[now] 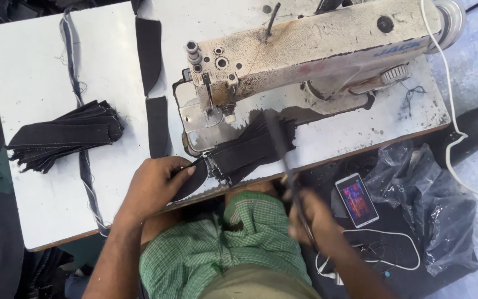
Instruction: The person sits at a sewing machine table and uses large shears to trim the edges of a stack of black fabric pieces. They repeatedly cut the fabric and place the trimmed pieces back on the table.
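Note:
My left hand (pixel 156 185) presses on a dark curved fabric piece (pixel 193 178) at the table's front edge, just left of a stack of dark denim pieces (pixel 250 147) lying under the sewing machine (pixel 316 50). My right hand (pixel 311 216) is blurred below the table edge, closed around a long thin dark tool (pixel 280 144) that reaches up over the stack; its kind is unclear. The machine's needle area (pixel 225 105) stands just behind the stack.
A second pile of dark denim pieces (pixel 65 138) lies at the left of the white table (pixel 34 55), crossed by a long denim strip (pixel 76 88). Two dark curved pieces (pixel 149 50) lie mid-table. A phone (pixel 357 199), white cable and plastic bag (pixel 427 194) sit at right.

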